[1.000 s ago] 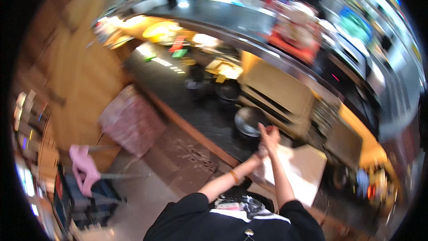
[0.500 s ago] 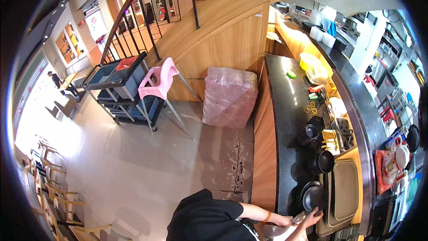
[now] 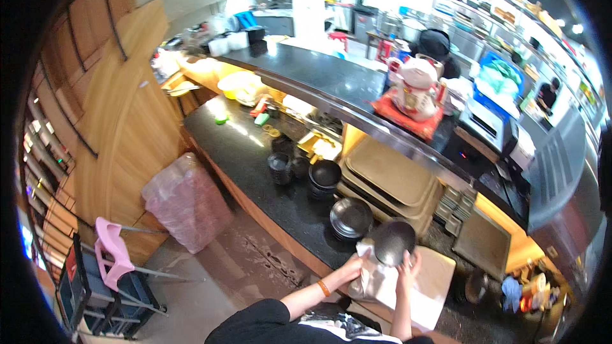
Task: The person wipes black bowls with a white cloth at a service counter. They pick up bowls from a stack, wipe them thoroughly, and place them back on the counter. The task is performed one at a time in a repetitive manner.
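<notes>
Bowl (image 3: 393,243), dark and round, is held by the right hand (image 3: 408,269) at its five-o'clock rim, presumably keeping its face free; the left hand (image 3: 350,269) pinches white, cloth-like material (image 3: 365,247) at nine. Nested dark bowls (image 3: 351,218) at ten seemingly save black bench (image 3: 245,162) space.

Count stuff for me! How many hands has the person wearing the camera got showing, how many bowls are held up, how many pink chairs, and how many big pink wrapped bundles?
Hands: 2, left hand and right hand
Held-up dark bowl: 1
Pink chair: 1
Pink wrapped bundle: 1
Total: 5
</notes>
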Action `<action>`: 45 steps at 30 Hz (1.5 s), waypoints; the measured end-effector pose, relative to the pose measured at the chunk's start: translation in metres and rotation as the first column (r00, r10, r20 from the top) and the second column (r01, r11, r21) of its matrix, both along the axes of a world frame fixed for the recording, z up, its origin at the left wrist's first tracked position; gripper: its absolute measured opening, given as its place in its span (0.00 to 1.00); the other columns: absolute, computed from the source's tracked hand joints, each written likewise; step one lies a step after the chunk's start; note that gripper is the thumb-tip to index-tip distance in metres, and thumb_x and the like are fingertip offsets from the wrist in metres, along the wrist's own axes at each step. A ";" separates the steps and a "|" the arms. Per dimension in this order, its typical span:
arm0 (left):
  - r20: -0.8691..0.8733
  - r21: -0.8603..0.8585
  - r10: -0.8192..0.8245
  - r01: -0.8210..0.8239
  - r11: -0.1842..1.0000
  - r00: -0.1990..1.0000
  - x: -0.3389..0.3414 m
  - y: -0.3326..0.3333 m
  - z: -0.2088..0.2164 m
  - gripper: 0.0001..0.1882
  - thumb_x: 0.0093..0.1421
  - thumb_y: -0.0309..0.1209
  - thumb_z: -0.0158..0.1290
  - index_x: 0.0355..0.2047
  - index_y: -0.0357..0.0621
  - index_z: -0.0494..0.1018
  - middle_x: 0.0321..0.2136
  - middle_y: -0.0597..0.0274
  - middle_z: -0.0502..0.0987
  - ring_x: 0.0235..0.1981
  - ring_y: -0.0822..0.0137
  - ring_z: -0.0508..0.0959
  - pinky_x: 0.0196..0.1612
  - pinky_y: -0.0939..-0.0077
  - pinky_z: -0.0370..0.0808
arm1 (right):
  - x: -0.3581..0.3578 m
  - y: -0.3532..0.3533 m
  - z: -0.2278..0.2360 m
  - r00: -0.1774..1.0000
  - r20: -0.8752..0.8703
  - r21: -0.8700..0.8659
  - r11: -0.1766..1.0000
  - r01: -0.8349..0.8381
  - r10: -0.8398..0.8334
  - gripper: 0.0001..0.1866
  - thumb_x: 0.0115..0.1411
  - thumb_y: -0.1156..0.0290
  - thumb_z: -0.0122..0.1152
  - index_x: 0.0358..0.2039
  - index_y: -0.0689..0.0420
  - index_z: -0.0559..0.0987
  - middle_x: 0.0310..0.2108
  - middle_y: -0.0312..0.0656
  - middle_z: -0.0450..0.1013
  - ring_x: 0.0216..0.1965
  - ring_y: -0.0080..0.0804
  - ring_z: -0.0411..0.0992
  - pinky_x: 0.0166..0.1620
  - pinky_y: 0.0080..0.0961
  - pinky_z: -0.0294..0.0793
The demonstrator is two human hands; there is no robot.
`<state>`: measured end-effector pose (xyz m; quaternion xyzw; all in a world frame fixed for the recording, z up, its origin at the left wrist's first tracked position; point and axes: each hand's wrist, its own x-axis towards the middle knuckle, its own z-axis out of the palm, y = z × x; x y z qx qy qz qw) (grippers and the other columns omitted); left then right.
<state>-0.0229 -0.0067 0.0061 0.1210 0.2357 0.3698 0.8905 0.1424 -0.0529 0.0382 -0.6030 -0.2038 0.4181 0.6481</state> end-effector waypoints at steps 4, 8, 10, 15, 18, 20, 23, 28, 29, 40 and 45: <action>-0.232 0.253 0.175 -0.115 0.961 0.957 0.027 0.019 -0.028 0.15 0.62 0.41 0.49 0.41 0.44 0.72 0.31 0.70 0.75 0.32 0.75 0.73 0.36 0.77 0.73 | 0.015 -0.061 -0.001 0.993 -0.082 0.092 0.991 0.096 -0.089 0.31 0.57 0.61 0.58 0.57 0.51 0.57 0.50 0.51 0.63 0.47 0.44 0.68 0.42 0.38 0.75; -0.663 0.735 0.730 -0.036 0.677 0.167 0.056 0.043 -0.066 0.27 0.63 0.51 0.41 0.43 0.35 0.67 0.37 0.58 0.75 0.39 0.63 0.72 0.41 0.68 0.70 | 0.022 -0.079 -0.061 0.996 -0.090 -0.112 0.994 -0.001 -0.009 0.30 0.59 0.53 0.52 0.57 0.51 0.57 0.55 0.51 0.60 0.51 0.51 0.64 0.45 0.45 0.70; -0.732 0.603 0.369 0.295 0.741 0.573 0.043 0.048 -0.012 0.33 0.63 0.53 0.36 0.49 0.29 0.62 0.44 0.38 0.70 0.46 0.49 0.71 0.48 0.60 0.67 | 0.008 -0.075 -0.057 0.990 -0.139 -0.163 0.986 -0.038 0.015 0.30 0.59 0.52 0.51 0.57 0.51 0.57 0.54 0.51 0.61 0.51 0.51 0.64 0.46 0.45 0.70; -0.644 0.765 0.435 0.530 0.367 0.629 0.052 0.003 0.043 0.20 0.62 0.41 0.42 0.29 0.34 0.71 0.17 0.43 0.73 0.17 0.60 0.73 0.23 0.62 0.67 | -0.030 -0.048 -0.059 0.930 -0.276 -0.204 0.930 -0.305 0.244 0.30 0.60 0.50 0.49 0.57 0.51 0.57 0.54 0.50 0.61 0.51 0.51 0.64 0.46 0.47 0.70; -0.511 0.834 0.333 0.551 -0.030 0.792 0.085 -0.021 -0.020 0.18 0.57 0.42 0.47 0.34 0.36 0.72 0.35 0.44 0.74 0.34 0.51 0.74 0.37 0.58 0.70 | -0.046 -0.033 -0.056 0.890 -0.313 -0.181 0.898 -0.400 0.333 0.30 0.60 0.49 0.48 0.57 0.51 0.58 0.54 0.50 0.61 0.51 0.51 0.64 0.47 0.47 0.70; -0.695 0.560 0.292 0.750 -0.353 0.657 0.070 -0.032 0.000 0.28 0.53 0.41 0.50 0.52 0.41 0.64 0.51 0.45 0.65 0.51 0.47 0.66 0.51 0.60 0.66 | -0.054 -0.022 -0.060 0.866 -0.336 -0.190 0.874 -0.447 0.370 0.30 0.60 0.49 0.47 0.57 0.51 0.58 0.54 0.50 0.61 0.51 0.51 0.64 0.47 0.48 0.70; -0.711 0.501 0.341 0.783 -0.368 0.615 0.063 -0.042 0.017 0.29 0.53 0.41 0.50 0.53 0.40 0.63 0.52 0.45 0.64 0.52 0.47 0.65 0.52 0.60 0.65 | -0.066 -0.019 -0.058 0.831 -0.363 -0.182 0.843 -0.507 0.421 0.30 0.60 0.48 0.45 0.57 0.51 0.58 0.54 0.49 0.61 0.51 0.52 0.64 0.47 0.49 0.69; -0.669 0.499 0.398 0.777 -0.384 0.627 0.072 -0.043 0.008 0.32 0.52 0.42 0.51 0.55 0.40 0.61 0.53 0.44 0.63 0.53 0.47 0.63 0.53 0.60 0.63 | -0.066 -0.018 -0.057 0.811 -0.385 -0.177 0.826 -0.534 0.442 0.30 0.60 0.46 0.43 0.57 0.51 0.59 0.54 0.48 0.61 0.52 0.52 0.64 0.48 0.50 0.69; -0.662 0.498 0.404 0.773 -0.393 0.632 0.076 -0.044 0.004 0.32 0.52 0.42 0.51 0.55 0.40 0.60 0.53 0.44 0.63 0.54 0.47 0.63 0.54 0.60 0.63 | -0.061 -0.020 -0.058 0.813 -0.388 -0.177 0.831 -0.528 0.434 0.31 0.60 0.46 0.43 0.57 0.51 0.59 0.54 0.48 0.61 0.52 0.52 0.64 0.48 0.50 0.69; -0.709 0.450 0.424 0.825 -0.344 0.563 0.110 -0.021 -0.003 0.30 0.56 0.38 0.45 0.58 0.38 0.56 0.58 0.45 0.58 0.60 0.50 0.57 0.60 0.60 0.54 | 0.072 -0.086 -0.078 0.882 -0.467 -0.088 0.989 -0.116 0.062 0.32 0.60 0.42 0.38 0.57 0.52 0.60 0.53 0.47 0.62 0.52 0.53 0.63 0.50 0.53 0.68; -0.686 0.542 0.497 0.829 -0.137 0.531 0.124 0.004 -0.034 0.26 0.57 0.33 0.41 0.56 0.37 0.59 0.57 0.46 0.60 0.59 0.51 0.58 0.61 0.61 0.55 | 0.050 -0.083 -0.069 0.919 -0.395 -0.131 0.990 -0.054 -0.002 0.29 0.63 0.61 0.48 0.58 0.57 0.51 0.45 0.52 0.64 0.27 0.41 0.73 0.33 0.42 0.80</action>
